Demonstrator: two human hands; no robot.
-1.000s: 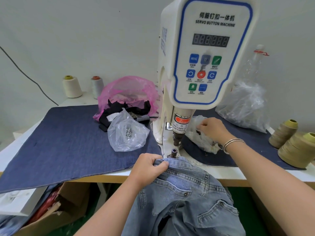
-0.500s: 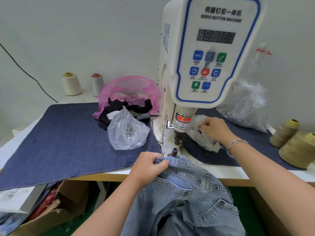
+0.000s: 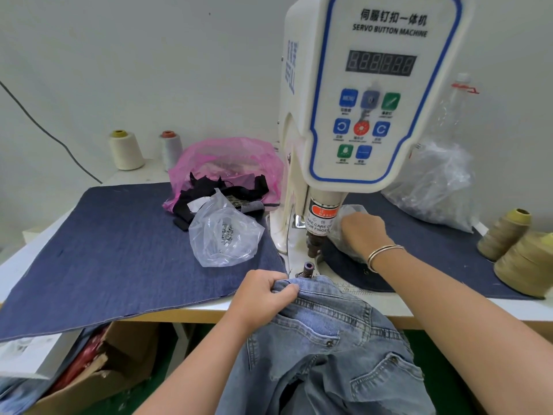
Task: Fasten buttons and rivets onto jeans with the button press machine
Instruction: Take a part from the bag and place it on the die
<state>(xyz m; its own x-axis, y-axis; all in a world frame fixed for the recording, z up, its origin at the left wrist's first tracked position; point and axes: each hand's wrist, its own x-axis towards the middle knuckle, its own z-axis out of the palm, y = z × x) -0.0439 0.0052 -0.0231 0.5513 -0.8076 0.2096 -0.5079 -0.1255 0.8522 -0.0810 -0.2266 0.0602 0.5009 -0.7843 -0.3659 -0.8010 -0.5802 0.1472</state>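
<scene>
Head view. At 12 o'clock stands the button press machine point(image 3: 371, 94), its punch point(image 3: 314, 250) hanging above the lower die point(image 3: 308, 268). At 10 o'clock a clear bag of small metal parts point(image 3: 226, 235) lies on the dark denim cloth point(image 3: 104, 250), with a pink bag point(image 3: 227, 163) behind it. Two thread cones point(image 3: 520, 250) sit at 3 o'clock; a large clear bag point(image 3: 437, 187) at 2 o'clock. The jeans point(image 3: 323, 348) hang at 6 o'clock, their waistband touching the die's near side. My left hand point(image 3: 263, 295) grips the waistband edge, fingers curled over it. My right hand point(image 3: 363, 235), just right of the punch, has its fingers inside a small clear bag point(image 3: 347, 226), pinching the plastic; what they hold within I cannot tell. Compared with half a second ago, my right hand sits slightly lower into the bag; my left hand's grip is unchanged.
</scene>
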